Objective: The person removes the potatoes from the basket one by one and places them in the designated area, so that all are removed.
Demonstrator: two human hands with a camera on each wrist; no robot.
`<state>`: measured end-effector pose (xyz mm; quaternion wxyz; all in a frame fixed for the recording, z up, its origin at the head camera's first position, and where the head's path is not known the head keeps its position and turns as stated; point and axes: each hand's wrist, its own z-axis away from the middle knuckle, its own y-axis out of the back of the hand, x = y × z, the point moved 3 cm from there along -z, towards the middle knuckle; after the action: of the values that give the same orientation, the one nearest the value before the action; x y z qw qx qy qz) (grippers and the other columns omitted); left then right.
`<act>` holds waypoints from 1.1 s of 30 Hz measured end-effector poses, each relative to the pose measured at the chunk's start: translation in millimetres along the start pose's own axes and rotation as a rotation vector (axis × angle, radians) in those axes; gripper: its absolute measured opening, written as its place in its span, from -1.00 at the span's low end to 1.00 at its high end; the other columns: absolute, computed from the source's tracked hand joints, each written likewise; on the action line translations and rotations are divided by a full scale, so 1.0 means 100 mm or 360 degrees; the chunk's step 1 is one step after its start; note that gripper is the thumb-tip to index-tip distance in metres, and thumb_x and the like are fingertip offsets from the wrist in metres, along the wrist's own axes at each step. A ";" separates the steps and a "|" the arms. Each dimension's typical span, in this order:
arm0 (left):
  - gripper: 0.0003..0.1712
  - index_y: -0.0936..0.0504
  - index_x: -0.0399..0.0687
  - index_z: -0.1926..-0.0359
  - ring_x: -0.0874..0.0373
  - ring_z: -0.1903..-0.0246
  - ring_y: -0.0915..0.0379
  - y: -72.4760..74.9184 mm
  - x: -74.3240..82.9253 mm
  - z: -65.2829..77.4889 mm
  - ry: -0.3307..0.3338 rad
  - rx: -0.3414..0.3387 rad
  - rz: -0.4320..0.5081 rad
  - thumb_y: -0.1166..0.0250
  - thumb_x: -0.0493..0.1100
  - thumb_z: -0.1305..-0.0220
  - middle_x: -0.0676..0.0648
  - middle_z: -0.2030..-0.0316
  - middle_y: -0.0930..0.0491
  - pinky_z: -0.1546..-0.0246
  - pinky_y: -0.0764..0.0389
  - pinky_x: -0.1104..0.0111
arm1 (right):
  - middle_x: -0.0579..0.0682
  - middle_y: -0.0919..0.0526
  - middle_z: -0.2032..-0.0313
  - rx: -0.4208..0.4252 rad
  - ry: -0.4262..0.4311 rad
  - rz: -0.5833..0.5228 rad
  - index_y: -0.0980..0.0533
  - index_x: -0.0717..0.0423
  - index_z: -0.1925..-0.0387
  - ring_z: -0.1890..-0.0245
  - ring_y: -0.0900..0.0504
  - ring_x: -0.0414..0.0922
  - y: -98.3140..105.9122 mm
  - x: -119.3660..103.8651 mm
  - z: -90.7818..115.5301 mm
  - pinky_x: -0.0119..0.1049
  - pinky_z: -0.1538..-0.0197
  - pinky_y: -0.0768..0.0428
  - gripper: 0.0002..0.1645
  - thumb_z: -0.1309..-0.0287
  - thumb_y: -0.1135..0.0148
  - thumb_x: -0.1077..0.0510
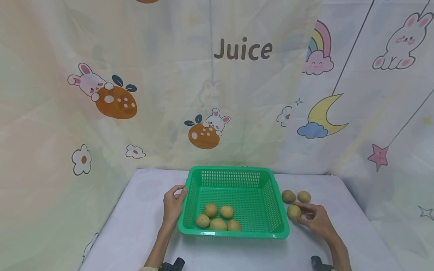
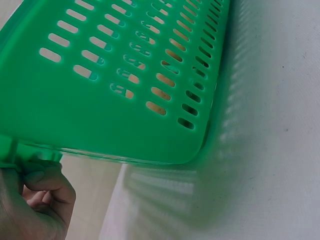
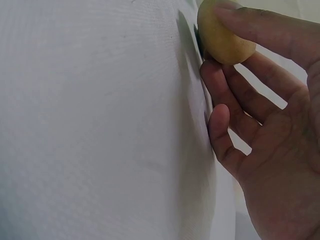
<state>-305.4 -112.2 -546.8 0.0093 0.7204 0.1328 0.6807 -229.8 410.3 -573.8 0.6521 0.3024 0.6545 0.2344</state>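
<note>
A green plastic basket (image 1: 237,235) stands on the table with several potatoes (image 1: 218,224) gathered at its near left. My left hand (image 1: 173,205) grips the basket's left rim; in the left wrist view the curled fingers (image 2: 52,192) are at the rim, beside the slotted wall. Right of the basket, my right hand (image 1: 315,220) pinches a potato (image 1: 293,212) between thumb and fingers. The right wrist view has that potato (image 3: 227,37) under the thumb, close to the tabletop. Two more potatoes, one darker (image 1: 288,196) and one lighter (image 1: 304,197), lie just behind it.
A white cloth covers the table (image 1: 142,210). Behind it hangs a printed curtain (image 1: 162,94) with rabbits, a moon and the word Juice. Dark wrist devices (image 1: 172,264) show at the lower edge of the head view.
</note>
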 end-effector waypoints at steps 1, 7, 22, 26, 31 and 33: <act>-0.65 -0.68 -0.28 -0.23 0.06 0.54 -0.78 0.00 0.00 0.00 -0.0001 -0.0001 0.0001 -0.22 -0.12 -0.67 -0.28 0.39 -0.83 0.53 -0.71 0.40 | 0.14 -0.84 -0.13 -0.0001 -0.0002 -0.0004 -0.69 0.14 -0.25 0.10 -0.70 -0.41 0.00 0.00 0.00 -0.13 -0.05 -0.67 -0.30 -0.05 -0.72 0.08; -0.65 -0.68 -0.27 -0.22 0.07 0.55 -0.77 0.00 0.01 0.02 -0.0010 -0.0001 0.0003 -0.23 -0.11 -0.67 -0.28 0.40 -0.83 0.53 -0.71 0.40 | 0.14 -0.83 -0.14 -0.0024 -0.0006 -0.0002 -0.69 0.14 -0.24 0.10 -0.69 -0.43 -0.01 0.02 0.00 -0.14 -0.07 -0.65 -0.30 -0.05 -0.71 0.08; -0.66 -0.69 -0.30 -0.20 0.10 0.59 -0.75 0.00 0.00 0.02 -0.0017 0.0017 0.0000 -0.23 -0.13 -0.66 -0.29 0.43 -0.82 0.56 -0.69 0.39 | 0.09 -0.84 -0.12 -0.0046 -0.0071 0.0066 -0.69 0.10 -0.27 0.03 -0.67 -0.33 -0.04 0.06 -0.03 -0.14 -0.11 -0.63 -0.25 -0.07 -0.71 -0.06; -0.66 -0.69 -0.28 -0.20 0.11 0.60 -0.74 0.00 0.00 0.01 -0.0011 0.0016 -0.0003 -0.23 -0.13 -0.66 -0.27 0.44 -0.82 0.56 -0.69 0.39 | 0.10 -0.82 -0.17 -0.0053 -0.0075 0.0080 -0.68 0.08 -0.29 -0.02 -0.69 -0.25 -0.04 0.05 -0.03 -0.11 -0.14 -0.65 -0.22 -0.06 -0.72 -0.08; -0.67 -0.70 -0.28 -0.19 0.13 0.61 -0.72 0.00 0.01 0.02 -0.0015 0.0014 0.0006 -0.24 -0.13 -0.66 -0.26 0.46 -0.81 0.56 -0.67 0.39 | 0.10 -0.80 -0.20 -0.0044 -0.0060 0.0073 -0.68 0.06 -0.30 0.01 -0.64 -0.37 -0.04 0.06 -0.03 -0.10 -0.15 -0.65 -0.21 -0.05 -0.73 -0.07; -0.67 -0.71 -0.28 -0.18 0.14 0.61 -0.71 0.00 0.01 0.02 -0.0017 0.0015 0.0014 -0.24 -0.13 -0.66 -0.27 0.46 -0.81 0.56 -0.67 0.39 | 0.11 -0.80 -0.21 -0.0043 -0.0054 0.0061 -0.67 0.07 -0.30 0.02 -0.63 -0.42 -0.04 0.07 -0.03 -0.11 -0.15 -0.65 -0.21 -0.05 -0.74 -0.06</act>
<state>-302.9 -111.5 -545.6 0.0036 0.7245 0.1328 0.6763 -232.6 412.3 -581.3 0.6626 0.3099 0.6342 0.2505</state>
